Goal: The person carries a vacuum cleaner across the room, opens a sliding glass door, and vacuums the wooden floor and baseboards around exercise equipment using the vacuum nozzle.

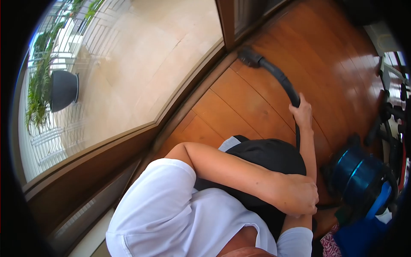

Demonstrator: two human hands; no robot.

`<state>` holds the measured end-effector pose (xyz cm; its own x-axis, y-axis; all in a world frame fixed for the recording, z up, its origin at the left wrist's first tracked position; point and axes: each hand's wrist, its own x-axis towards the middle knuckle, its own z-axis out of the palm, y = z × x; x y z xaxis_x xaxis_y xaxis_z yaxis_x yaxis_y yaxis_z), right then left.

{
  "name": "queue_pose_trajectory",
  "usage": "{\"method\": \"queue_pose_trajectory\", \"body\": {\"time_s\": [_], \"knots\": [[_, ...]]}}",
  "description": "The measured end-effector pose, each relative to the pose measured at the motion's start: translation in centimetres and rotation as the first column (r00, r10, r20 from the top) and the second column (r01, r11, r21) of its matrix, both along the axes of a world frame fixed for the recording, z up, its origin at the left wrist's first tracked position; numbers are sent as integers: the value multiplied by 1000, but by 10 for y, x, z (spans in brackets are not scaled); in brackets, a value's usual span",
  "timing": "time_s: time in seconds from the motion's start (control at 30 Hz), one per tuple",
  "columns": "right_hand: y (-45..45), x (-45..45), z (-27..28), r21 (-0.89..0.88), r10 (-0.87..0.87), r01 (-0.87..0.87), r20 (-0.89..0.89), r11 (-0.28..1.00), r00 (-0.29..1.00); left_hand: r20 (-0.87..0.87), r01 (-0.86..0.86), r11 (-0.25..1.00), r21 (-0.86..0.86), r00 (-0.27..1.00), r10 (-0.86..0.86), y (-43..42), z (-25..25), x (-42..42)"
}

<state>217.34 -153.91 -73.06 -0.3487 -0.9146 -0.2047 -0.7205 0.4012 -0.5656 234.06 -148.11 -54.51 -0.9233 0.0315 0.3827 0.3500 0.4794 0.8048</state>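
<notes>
My right hand [302, 112] is wrapped round the upper end of a black vacuum cleaner wand [280, 77]. At the far end of the wand, the dark floor head [250, 57] rests on the wooden floor by the door frame. My left arm crosses my body, and my left hand [299, 195] lies closed over my right forearm; its fingertips are hidden, so whatever it may grip is not visible. A thin black hose or cord [297, 137] hangs below my right hand. To the right is a shiny blue vacuum canister [356, 169].
A sliding glass door frame [184, 96] runs along the left, with a tiled terrace [145, 55] and a dark planter [64, 91] beyond it. Blue cloth [361, 235] and a patterned cloth [330, 243] lie at lower right. Dark equipment [389, 113] stands at the right edge.
</notes>
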Motion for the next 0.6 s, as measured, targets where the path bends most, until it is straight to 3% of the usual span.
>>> {"method": "queue_pose_trajectory", "body": {"time_s": [0.17,0.27,0.3,0.37,0.47,0.57,0.6], "knots": [[14,-5,13,107,-233,236,-44,966,972,-8,86,993,-77,996,-87,-15,10,1],[96,-46,1,-36,-364,363,-55,931,930,87,228,970,-78,971,-222,-30,18,2],[122,-52,12,47,-543,541,68,840,837,112,256,964,-72,962,-247,-35,20,1],[188,-65,7,26,-736,747,196,664,648,108,264,961,-84,961,-254,-38,20,-1],[251,-74,-31,-44,-851,892,281,450,443,126,328,944,-37,939,-321,-44,22,-3],[204,-32,-20,-209,-854,829,-79,519,515,162,385,922,-41,913,-374,-45,26,-3],[179,-10,-1,-110,-832,827,11,551,555,166,394,918,-41,909,-383,-46,26,-3]]}}
